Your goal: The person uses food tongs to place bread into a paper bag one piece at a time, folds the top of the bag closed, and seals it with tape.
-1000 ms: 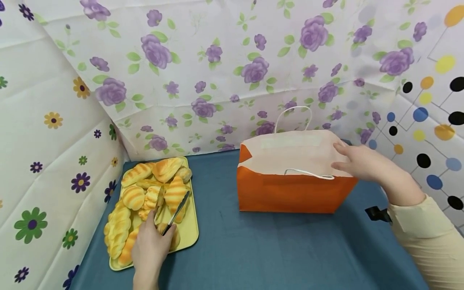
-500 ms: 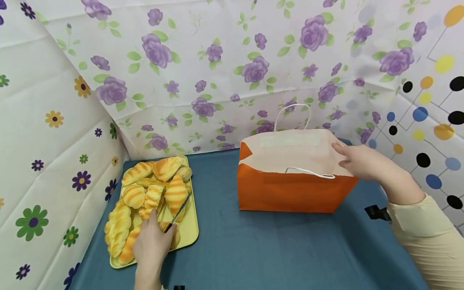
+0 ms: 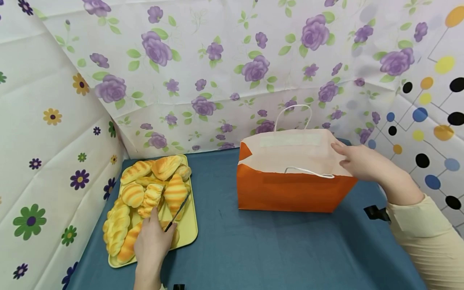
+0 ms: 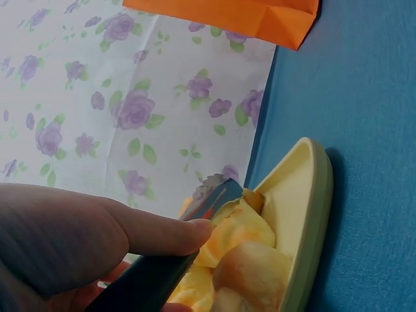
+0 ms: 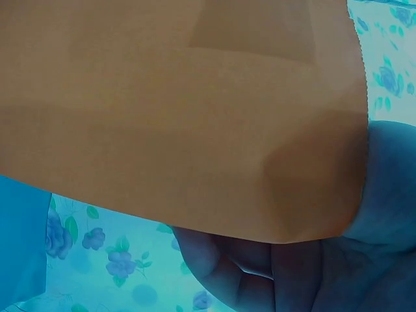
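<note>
Lower left in the head view, my left hand point(image 3: 152, 243) grips a pair of tongs point(image 3: 178, 210) over the yellow tray point(image 3: 191, 231). Their arms reach down among the toy-like breads; whether bread is between the tips, I cannot tell. A pointed striped bread point(image 3: 175, 192) lies beside the visible arm. In the left wrist view, the thumb presses on the dark tongs handle point(image 4: 146, 283), near a round bun point(image 4: 253, 270). My right hand point(image 3: 369, 163) holds the right edge of the orange paper bag point(image 3: 290, 192), thumb and fingers on opposite sides of its wall point(image 5: 182, 143).
Braided point(image 3: 117, 229) and other breads fill much of the tray. White string handles point(image 3: 309, 173) rise from the bag's pale open top. Blue cloth point(image 3: 224, 241) covers the table between tray and bag. A floral curtain point(image 3: 203, 72) hangs close behind, with patterned sheets at both sides.
The tongs' arms, seen spread apart earlier, have come closer or turned, with one now mostly hidden by my left hand. The right hand's fingers have drawn slightly together at the bag's edge.
</note>
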### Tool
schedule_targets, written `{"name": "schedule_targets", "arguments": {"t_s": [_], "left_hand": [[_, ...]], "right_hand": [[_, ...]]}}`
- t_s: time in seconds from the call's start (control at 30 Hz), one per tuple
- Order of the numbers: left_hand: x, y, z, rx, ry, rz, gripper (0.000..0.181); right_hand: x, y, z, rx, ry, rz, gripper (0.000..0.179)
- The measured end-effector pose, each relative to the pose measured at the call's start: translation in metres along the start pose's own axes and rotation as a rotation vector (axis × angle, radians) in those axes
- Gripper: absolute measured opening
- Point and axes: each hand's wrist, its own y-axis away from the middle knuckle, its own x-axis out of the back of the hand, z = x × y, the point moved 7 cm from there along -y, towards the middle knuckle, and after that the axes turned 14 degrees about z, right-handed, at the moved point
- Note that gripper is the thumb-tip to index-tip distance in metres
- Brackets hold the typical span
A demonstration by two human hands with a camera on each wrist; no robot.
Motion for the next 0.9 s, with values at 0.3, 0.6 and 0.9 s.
{"name": "schedule_targets", "arguments": {"t_s": [0.3, 0.6, 0.9], "left_hand": [[-0.007, -0.001, 0.000, 0.012, -0.010, -0.005, 0.091], [-0.011, -0.002, 0.000, -0.004, -0.014, -0.001, 0.088], [-0.008, 0.000, -0.005, -0.006, -0.004, -0.016, 0.086]], "right_hand": [[0.001, 0.001, -0.001, -0.004, 0.003, 0.005, 0.071], [0.001, 0.002, -0.002, -0.010, -0.004, -0.002, 0.071], [0.001, 0.002, -0.003, -0.026, 0.000, -0.003, 0.071]]}}
